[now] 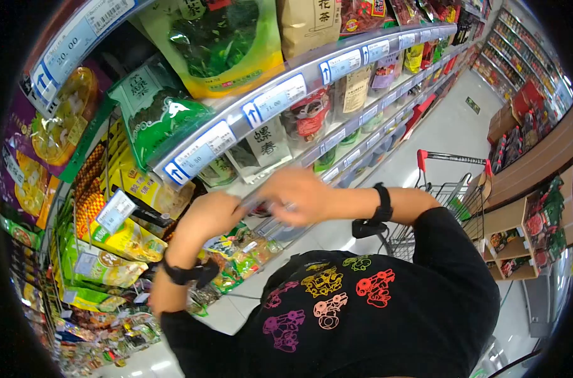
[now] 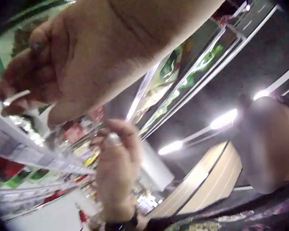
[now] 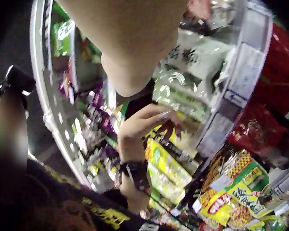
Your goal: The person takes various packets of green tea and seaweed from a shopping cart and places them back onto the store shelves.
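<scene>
The left hand (image 1: 207, 217) and the right hand (image 1: 296, 196) come together in front of a shelf edge, just below a pale pack with dark characters (image 1: 264, 146). Loosely bent fingers show on the left hand (image 2: 72, 62) in the left wrist view, with nothing seen in them. Blurred there, the right hand (image 2: 118, 163) has bent fingers and holds nothing visible. Seen from the right wrist, the left hand (image 3: 142, 126) hangs in front of yellow packs (image 3: 168, 163). Whether the two hands touch is too blurred to tell.
Shelves with price labels (image 1: 274, 99) run from lower left to upper right, filled with bagged goods. A green pack (image 1: 157, 116) stands upper left. Yellow bags (image 1: 119, 239) hang at left. A shopping cart (image 1: 453, 208) and cardboard display boxes (image 1: 510, 236) are on the right.
</scene>
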`<act>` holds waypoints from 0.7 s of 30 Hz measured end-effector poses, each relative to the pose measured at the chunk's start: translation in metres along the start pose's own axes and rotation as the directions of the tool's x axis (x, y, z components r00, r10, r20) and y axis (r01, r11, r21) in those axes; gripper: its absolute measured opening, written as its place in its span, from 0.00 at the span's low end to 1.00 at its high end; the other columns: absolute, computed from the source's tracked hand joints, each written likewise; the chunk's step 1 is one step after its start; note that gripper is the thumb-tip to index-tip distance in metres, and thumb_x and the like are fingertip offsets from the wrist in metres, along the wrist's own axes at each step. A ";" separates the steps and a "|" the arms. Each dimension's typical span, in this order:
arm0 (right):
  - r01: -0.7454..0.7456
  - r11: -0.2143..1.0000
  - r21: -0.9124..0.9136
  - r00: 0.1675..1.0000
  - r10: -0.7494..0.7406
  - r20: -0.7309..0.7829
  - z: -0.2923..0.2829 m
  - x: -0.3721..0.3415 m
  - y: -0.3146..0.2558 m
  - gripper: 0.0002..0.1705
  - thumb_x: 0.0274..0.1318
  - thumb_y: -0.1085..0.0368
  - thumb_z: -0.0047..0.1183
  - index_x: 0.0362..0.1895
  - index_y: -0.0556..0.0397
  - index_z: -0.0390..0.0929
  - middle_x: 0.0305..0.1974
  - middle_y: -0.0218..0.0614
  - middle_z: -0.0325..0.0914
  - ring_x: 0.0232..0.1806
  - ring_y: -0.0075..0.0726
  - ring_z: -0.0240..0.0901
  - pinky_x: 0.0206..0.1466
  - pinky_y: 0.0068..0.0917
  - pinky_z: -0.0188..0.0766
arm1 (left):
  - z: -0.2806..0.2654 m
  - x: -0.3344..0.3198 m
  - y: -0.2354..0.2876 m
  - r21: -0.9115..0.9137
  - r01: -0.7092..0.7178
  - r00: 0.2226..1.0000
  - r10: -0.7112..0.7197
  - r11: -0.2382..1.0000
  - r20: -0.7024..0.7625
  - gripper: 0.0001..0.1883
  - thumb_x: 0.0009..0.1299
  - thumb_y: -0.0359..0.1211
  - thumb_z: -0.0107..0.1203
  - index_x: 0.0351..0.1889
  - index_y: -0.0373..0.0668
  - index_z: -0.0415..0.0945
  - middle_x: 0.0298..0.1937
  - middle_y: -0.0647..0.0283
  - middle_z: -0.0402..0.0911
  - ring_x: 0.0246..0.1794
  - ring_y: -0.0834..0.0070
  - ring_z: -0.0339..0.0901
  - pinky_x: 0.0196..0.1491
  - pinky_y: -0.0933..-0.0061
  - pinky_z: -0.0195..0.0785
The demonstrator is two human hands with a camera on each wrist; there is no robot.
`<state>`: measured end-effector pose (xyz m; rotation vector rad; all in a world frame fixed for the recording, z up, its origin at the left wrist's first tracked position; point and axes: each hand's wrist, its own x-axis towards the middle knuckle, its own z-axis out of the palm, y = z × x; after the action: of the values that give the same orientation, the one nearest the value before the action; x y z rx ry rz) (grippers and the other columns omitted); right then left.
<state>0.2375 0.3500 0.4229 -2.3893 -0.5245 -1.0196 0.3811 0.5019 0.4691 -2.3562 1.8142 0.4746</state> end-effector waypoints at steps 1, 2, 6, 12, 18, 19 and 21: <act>0.178 0.976 0.121 0.979 -0.188 0.077 0.006 0.012 -0.018 0.15 0.37 0.63 0.49 0.34 0.52 0.71 0.30 0.41 0.71 0.33 0.46 0.70 0.36 0.37 0.68 | 0.004 -0.004 -0.002 0.025 -0.031 0.994 0.028 0.999 0.101 0.18 0.60 0.44 0.43 0.28 0.38 0.76 0.29 0.49 0.76 0.32 0.53 0.74 0.36 0.58 0.67; 0.215 0.944 0.251 0.908 -0.288 0.304 0.016 0.024 -0.039 0.17 0.34 0.64 0.51 0.35 0.54 0.71 0.31 0.39 0.70 0.34 0.42 0.68 0.34 0.37 0.67 | 0.009 -0.009 -0.007 0.045 -0.066 0.977 0.055 0.997 0.204 0.18 0.61 0.44 0.42 0.28 0.39 0.76 0.29 0.49 0.76 0.32 0.53 0.74 0.36 0.58 0.67; 0.772 0.367 0.520 0.377 -0.922 0.091 0.076 0.053 -0.137 0.09 0.42 0.60 0.46 0.22 0.53 0.71 0.24 0.39 0.71 0.28 0.40 0.70 0.25 0.33 0.65 | 0.049 0.001 -0.018 -0.060 -0.180 0.856 0.186 0.982 0.483 0.17 0.60 0.42 0.42 0.29 0.39 0.76 0.28 0.49 0.76 0.31 0.53 0.73 0.35 0.59 0.66; 0.732 0.250 0.634 0.150 -0.967 0.207 0.108 0.044 -0.199 0.13 0.48 0.60 0.41 0.27 0.54 0.74 0.30 0.42 0.74 0.33 0.43 0.71 0.36 0.38 0.67 | 0.094 0.028 0.004 -0.069 -0.249 0.870 0.255 0.966 0.422 0.16 0.59 0.42 0.43 0.30 0.41 0.75 0.30 0.52 0.77 0.31 0.54 0.73 0.34 0.57 0.65; 0.568 0.348 0.746 0.281 -0.934 0.221 0.143 0.011 -0.224 0.16 0.50 0.61 0.37 0.35 0.55 0.75 0.37 0.46 0.74 0.39 0.48 0.70 0.43 0.42 0.66 | 0.080 0.028 0.051 0.067 -0.147 0.904 0.106 0.987 0.414 0.15 0.58 0.40 0.42 0.34 0.41 0.75 0.32 0.52 0.77 0.35 0.57 0.74 0.37 0.59 0.66; 0.487 0.404 0.775 0.412 -0.888 0.204 0.154 0.004 -0.226 0.17 0.51 0.62 0.36 0.38 0.56 0.75 0.39 0.47 0.73 0.40 0.51 0.70 0.45 0.43 0.65 | 0.075 0.028 0.054 0.078 -0.133 0.893 0.085 0.988 0.442 0.16 0.58 0.40 0.42 0.34 0.41 0.75 0.32 0.51 0.77 0.35 0.57 0.74 0.37 0.59 0.66; 0.244 0.320 0.915 0.710 -0.702 0.056 0.200 -0.002 -0.226 0.16 0.50 0.63 0.38 0.39 0.57 0.73 0.41 0.48 0.72 0.42 0.53 0.67 0.47 0.43 0.64 | 0.073 0.036 0.057 0.124 -0.146 0.865 0.066 0.982 0.497 0.16 0.58 0.40 0.43 0.36 0.40 0.75 0.33 0.51 0.77 0.35 0.57 0.75 0.37 0.60 0.66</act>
<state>0.2316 0.6458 0.3645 -1.4417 -1.6110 -0.1672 0.3227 0.4751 0.3938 -1.8169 1.6656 0.8240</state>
